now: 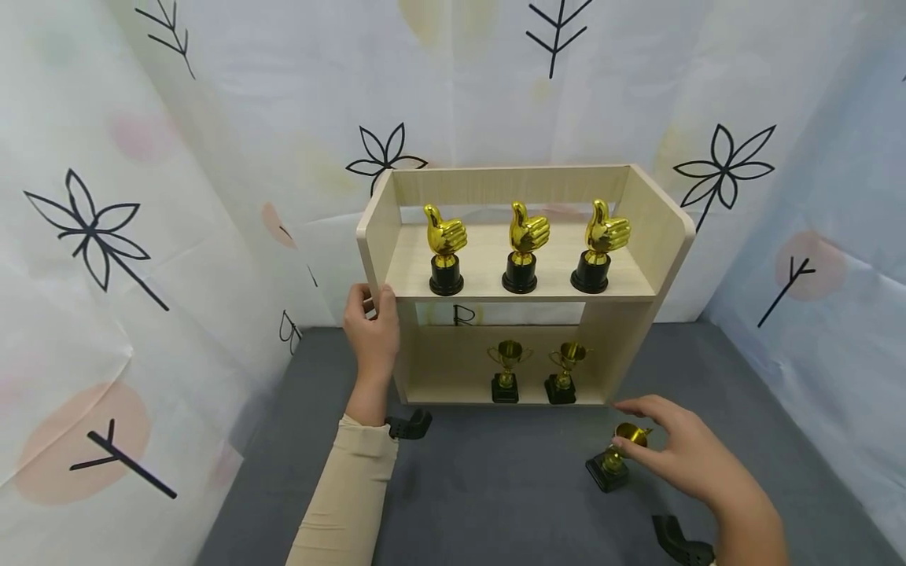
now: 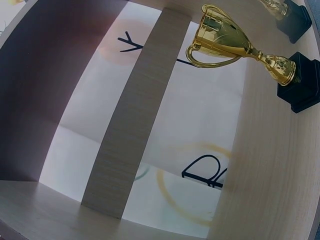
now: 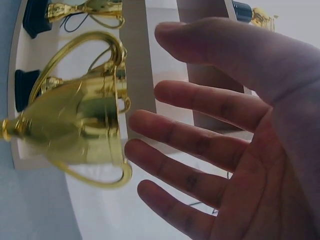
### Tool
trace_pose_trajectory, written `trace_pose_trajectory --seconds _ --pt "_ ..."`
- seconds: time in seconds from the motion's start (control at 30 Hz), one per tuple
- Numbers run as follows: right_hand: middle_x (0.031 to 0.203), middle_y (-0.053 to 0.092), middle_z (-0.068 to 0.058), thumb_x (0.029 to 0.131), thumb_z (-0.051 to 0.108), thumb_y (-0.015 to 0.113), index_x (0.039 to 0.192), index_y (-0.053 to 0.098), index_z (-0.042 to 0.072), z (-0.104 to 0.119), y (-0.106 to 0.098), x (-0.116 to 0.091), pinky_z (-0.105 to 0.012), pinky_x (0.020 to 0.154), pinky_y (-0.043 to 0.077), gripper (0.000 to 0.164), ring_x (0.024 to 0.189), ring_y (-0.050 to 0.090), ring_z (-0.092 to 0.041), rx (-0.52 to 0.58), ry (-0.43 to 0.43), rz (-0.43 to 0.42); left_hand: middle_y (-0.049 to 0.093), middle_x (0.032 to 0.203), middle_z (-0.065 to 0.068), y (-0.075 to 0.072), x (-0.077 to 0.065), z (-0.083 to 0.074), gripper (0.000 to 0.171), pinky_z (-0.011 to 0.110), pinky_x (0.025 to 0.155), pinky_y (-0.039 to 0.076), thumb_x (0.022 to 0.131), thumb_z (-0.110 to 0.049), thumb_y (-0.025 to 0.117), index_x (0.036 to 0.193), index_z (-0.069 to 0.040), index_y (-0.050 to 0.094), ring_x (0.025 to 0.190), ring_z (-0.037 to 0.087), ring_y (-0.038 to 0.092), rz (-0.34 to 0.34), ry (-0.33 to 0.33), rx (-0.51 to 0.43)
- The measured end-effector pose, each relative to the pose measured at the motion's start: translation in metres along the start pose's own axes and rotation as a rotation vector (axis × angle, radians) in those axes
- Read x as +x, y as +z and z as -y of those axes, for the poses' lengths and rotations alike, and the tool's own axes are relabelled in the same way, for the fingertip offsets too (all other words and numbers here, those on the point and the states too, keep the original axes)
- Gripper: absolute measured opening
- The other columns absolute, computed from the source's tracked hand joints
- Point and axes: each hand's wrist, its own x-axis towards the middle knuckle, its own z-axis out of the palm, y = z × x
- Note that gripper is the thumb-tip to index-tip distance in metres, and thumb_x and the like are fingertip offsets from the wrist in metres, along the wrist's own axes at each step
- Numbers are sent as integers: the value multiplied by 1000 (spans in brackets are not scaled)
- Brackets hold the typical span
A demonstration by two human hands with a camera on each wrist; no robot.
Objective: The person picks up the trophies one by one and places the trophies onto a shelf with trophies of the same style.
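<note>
A small gold trophy cup (image 1: 613,458) on a black base stands on the grey table, in front of the shelf's lower right corner. My right hand (image 1: 690,452) is beside it, thumb and fingers spread; in the right wrist view the fingers are extended and a gap shows between them and the cup (image 3: 75,122). My left hand (image 1: 375,334) grips the left side panel of a light wooden two-tier shelf (image 1: 654,236). Two similar trophy cups (image 1: 506,376) (image 1: 562,376) stand on the lower tier, at its middle and right.
Three gold thumbs-up trophies (image 1: 445,251) (image 1: 522,250) (image 1: 598,250) stand in a row on the upper tier. Patterned white cloth (image 1: 283,118) hangs behind and at both sides. The grey table (image 1: 495,487) spreads in front of the shelf.
</note>
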Motion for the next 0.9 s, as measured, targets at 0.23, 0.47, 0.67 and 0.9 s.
trace_pose_trajectory --seconds 0.23,0.47,0.67,0.9 --pt "128 71 -8 87 34 88 129 72 13 -15 4 -11 -63 93 55 50 116 67 -41 -1 -13 8 65 99 25 1 -2 0 26 41 69 48 101 -21 63 102 4 64 85 29 63 -19 8 10" --pt "128 71 -6 84 33 90 130 71 14 -22 7 -16 -66 94 54 52 119 66 -42 14 -5 12 64 103 30 3 -1 0 26 47 71 48 101 -19 61 103 7 63 87 34 62 -10 6 -6" --pt "129 71 -7 84 32 90 131 71 15 -25 10 -16 -66 93 54 54 120 67 -41 34 17 18 67 100 21 0 -1 1 32 43 70 50 101 -32 64 101 0 65 86 24 64 2 11 -6" --pt "130 70 -13 85 27 89 136 68 9 -26 15 -14 -63 92 56 59 115 68 -38 35 53 17 68 100 17 -1 -1 2 34 41 69 52 100 -35 63 101 -1 65 86 24 66 10 11 10"
